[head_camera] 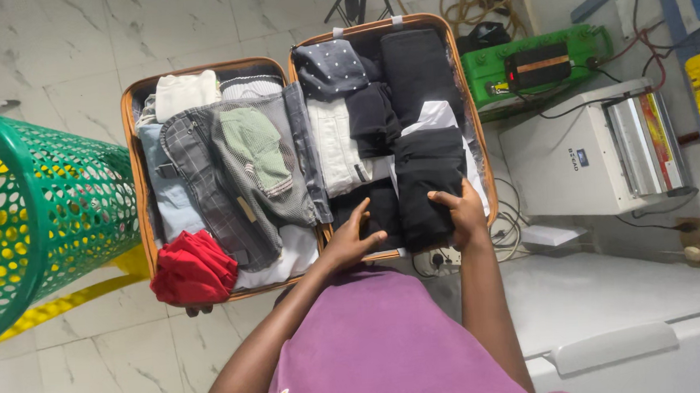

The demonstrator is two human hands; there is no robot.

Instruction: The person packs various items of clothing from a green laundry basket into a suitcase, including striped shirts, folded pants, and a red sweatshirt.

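My left hand point(351, 238) and right hand point(462, 212) press open on the black folded garment point(429, 185), lower centre; it may unfold.

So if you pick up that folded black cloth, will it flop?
Probably. The folded black fabric garment looks soft and creased, so it would likely droop and unfold. It also seems light: both hands, left and right, press it flat easily.
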